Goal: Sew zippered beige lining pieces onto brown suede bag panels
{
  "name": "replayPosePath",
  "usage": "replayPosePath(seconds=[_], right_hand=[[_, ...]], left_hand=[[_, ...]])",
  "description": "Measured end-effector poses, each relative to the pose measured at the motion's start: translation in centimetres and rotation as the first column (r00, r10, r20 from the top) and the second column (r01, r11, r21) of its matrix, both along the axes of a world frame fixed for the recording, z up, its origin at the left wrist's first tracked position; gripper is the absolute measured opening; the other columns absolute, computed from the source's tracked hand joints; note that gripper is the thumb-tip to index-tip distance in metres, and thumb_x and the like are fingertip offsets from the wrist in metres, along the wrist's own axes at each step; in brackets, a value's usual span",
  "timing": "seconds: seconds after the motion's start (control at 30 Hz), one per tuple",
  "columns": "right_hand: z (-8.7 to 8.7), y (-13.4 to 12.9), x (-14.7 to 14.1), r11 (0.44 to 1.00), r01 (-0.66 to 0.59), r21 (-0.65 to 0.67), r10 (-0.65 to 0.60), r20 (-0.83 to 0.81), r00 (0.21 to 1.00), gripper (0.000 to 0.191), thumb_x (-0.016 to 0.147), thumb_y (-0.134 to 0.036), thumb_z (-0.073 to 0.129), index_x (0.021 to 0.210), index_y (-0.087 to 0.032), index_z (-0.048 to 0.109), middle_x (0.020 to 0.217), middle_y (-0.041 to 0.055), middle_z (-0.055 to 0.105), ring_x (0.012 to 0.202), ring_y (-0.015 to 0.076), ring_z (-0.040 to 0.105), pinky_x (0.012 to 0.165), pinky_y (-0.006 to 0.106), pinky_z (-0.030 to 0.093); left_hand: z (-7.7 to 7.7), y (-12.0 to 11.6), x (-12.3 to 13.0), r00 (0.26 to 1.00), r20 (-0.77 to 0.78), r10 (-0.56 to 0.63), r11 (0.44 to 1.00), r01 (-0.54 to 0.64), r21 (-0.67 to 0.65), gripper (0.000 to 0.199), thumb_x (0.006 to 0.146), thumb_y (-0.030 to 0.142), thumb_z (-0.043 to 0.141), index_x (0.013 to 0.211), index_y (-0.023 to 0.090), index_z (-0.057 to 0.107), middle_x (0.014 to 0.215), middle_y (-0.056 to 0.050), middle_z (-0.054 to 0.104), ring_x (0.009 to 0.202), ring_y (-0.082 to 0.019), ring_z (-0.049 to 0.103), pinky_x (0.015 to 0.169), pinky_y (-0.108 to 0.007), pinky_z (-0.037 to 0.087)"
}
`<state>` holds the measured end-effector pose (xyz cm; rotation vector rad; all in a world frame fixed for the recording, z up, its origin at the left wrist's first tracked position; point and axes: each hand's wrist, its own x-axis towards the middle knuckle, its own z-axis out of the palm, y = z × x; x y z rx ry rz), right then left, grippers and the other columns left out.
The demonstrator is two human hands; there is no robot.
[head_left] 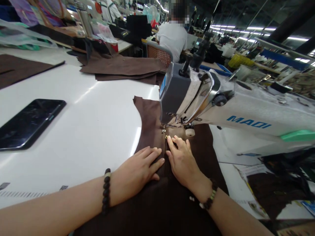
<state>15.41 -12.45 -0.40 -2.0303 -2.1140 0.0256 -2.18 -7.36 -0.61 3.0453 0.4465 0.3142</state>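
Note:
Dark brown fabric (150, 114) lies under the head of a sewing machine (176, 95) and runs down toward my body. A zipper (165, 157) runs lengthwise along the cloth, and its brass-coloured pull (166, 137) sits just below the presser foot (163, 130). Flat on the cloth left of the zipper rests my left hand (141, 168), fingers stretched out. My right hand (183, 160) lies to the right of the zipper, its index fingertip touching the cloth at the pull and the other fingers loosely bent. Both wrists wear beaded bracelets.
A black phone or tablet (29, 121) lies on the white table (98, 121) at left. Stacked brown fabric pieces (123, 67) are behind, with another brown piece (22, 68) at far left. Dark scraps (278, 183) lie at right. A person in white (173, 39) sits ahead.

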Motion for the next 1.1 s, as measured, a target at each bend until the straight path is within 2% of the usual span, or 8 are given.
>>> replayPosePath(seconds=[0.3, 0.53, 0.63, 0.77, 0.9, 1.0, 1.1], right_hand=[[0.3, 2.2, 0.5, 1.0, 0.002, 0.011, -0.002, -0.013, 1.0, 0.045, 0.087, -0.023, 0.037, 0.129, -0.008, 0.039, 0.121, 0.0155, 0.046, 0.116, 0.0262, 0.037, 0.102, 0.05, 0.027], [0.1, 3.8, 1.1, 0.998, -0.045, 0.047, 0.044, 0.016, 0.999, 0.038, 0.089, -0.025, 0.033, 0.121, -0.012, 0.048, 0.115, 0.0154, 0.051, 0.11, 0.0266, 0.043, 0.099, 0.051, 0.029], [0.2, 4.2, 1.6, 0.998, -0.045, 0.043, 0.046, -0.029, 0.999, 0.035, 0.089, -0.026, 0.033, 0.116, -0.012, 0.05, 0.115, 0.0149, 0.052, 0.11, 0.0261, 0.044, 0.099, 0.049, 0.029], [0.6, 2.7, 1.6, 0.999, -0.003, 0.034, 0.008, -0.135, 0.991, 0.04, 0.088, -0.029, 0.038, 0.122, -0.01, 0.045, 0.121, 0.015, 0.049, 0.114, 0.0229, 0.043, 0.099, 0.042, 0.034], [0.8, -0.4, 0.9, 0.998, -0.028, -0.061, 0.028, 0.002, 1.0, 0.046, 0.088, -0.027, 0.038, 0.133, -0.016, 0.034, 0.138, 0.0107, 0.033, 0.128, 0.025, 0.028, 0.102, 0.056, 0.022], [0.8, -1.3, 0.9, 0.989, -0.077, -0.123, 0.08, 0.018, 0.997, 0.045, 0.09, -0.026, 0.033, 0.135, -0.017, 0.03, 0.142, 0.0077, 0.027, 0.131, 0.0226, 0.023, 0.103, 0.056, 0.02], [0.9, -1.0, 1.4, 0.98, -0.12, -0.156, 0.122, 0.005, 0.992, 0.046, 0.09, -0.028, 0.034, 0.134, -0.018, 0.031, 0.142, 0.0062, 0.027, 0.131, 0.0215, 0.023, 0.104, 0.055, 0.019]], left_hand=[[0.2, 2.1, 0.7, 1.0, -0.013, -0.01, 1.0, 0.01, -0.011, 0.04, 0.085, 0.038, 0.051, 0.117, 0.013, 0.05, 0.118, -0.014, 0.048, 0.107, -0.027, 0.045, 0.093, -0.039, 0.038], [0.7, 3.6, 1.3, 1.0, -0.01, -0.023, 1.0, 0.023, 0.016, 0.037, 0.086, 0.037, 0.049, 0.114, 0.012, 0.052, 0.113, -0.014, 0.051, 0.103, -0.025, 0.047, 0.089, -0.037, 0.041], [0.6, 4.0, 1.5, 1.0, -0.004, -0.029, 0.999, 0.029, 0.034, 0.038, 0.086, 0.036, 0.049, 0.114, 0.012, 0.052, 0.114, -0.015, 0.05, 0.104, -0.026, 0.047, 0.09, -0.037, 0.041], [0.5, 3.5, 1.2, 0.999, 0.025, -0.025, 0.999, 0.024, 0.037, 0.039, 0.085, 0.034, 0.052, 0.115, 0.008, 0.051, 0.117, -0.016, 0.05, 0.11, -0.027, 0.045, 0.095, -0.039, 0.038], [0.6, 1.6, 0.5, 0.999, 0.052, 0.006, 1.0, -0.004, -0.029, 0.044, 0.082, 0.036, 0.056, 0.115, 0.007, 0.05, 0.118, -0.016, 0.051, 0.111, -0.028, 0.047, 0.098, -0.042, 0.036], [0.8, 0.4, 0.0, 0.999, 0.043, -0.03, 0.997, 0.034, -0.076, 0.046, 0.081, 0.035, 0.058, 0.118, 0.01, 0.049, 0.12, -0.014, 0.051, 0.112, -0.027, 0.047, 0.098, -0.042, 0.037], [0.9, -0.1, -0.3, 0.997, 0.052, -0.061, 0.994, 0.066, -0.091, 0.04, 0.083, 0.033, 0.057, 0.116, 0.012, 0.05, 0.122, -0.014, 0.05, 0.115, -0.027, 0.045, 0.099, -0.043, 0.036]])
